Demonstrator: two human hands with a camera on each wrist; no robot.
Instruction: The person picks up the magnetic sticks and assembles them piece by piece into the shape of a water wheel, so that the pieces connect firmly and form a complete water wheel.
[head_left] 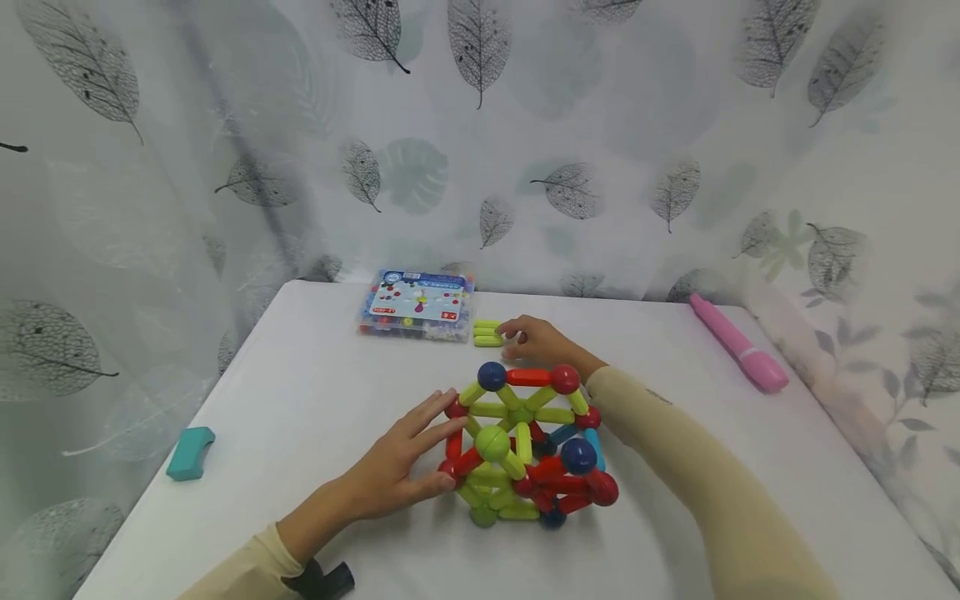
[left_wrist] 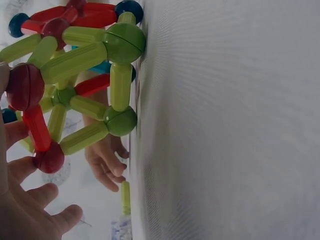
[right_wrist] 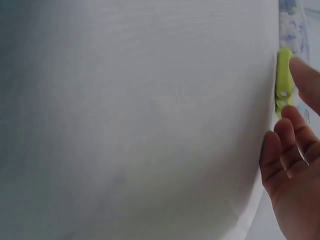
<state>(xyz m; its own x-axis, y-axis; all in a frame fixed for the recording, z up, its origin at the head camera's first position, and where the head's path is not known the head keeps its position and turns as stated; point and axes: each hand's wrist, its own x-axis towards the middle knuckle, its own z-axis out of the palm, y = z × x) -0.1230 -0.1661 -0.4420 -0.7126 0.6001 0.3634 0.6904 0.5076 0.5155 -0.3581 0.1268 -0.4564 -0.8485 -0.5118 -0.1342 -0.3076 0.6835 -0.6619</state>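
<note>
A structure of coloured rods and balls (head_left: 522,412) stands on the table, mostly yellow-green and red with some blue. My left hand (head_left: 397,458) touches its left side with spread, fairly straight fingers, near the red balls. In the left wrist view, fingertips of the left hand (left_wrist: 32,205) lie by a lower red ball (left_wrist: 50,158). Beyond the structure, my right hand (head_left: 542,342) reaches to a few loose yellow-green rods (head_left: 487,341). The right wrist view has its thumb and loosely bent fingers beside the rods (right_wrist: 284,75), with a gap between thumb and fingers.
A clear-sided box with a printed lid (head_left: 420,306) lies at the back, left of the loose rods. A pink wand-shaped object (head_left: 738,343) is at the far right. Near the left edge sits a teal block (head_left: 191,453). A leaf-patterned curtain (head_left: 480,167) hangs behind the table.
</note>
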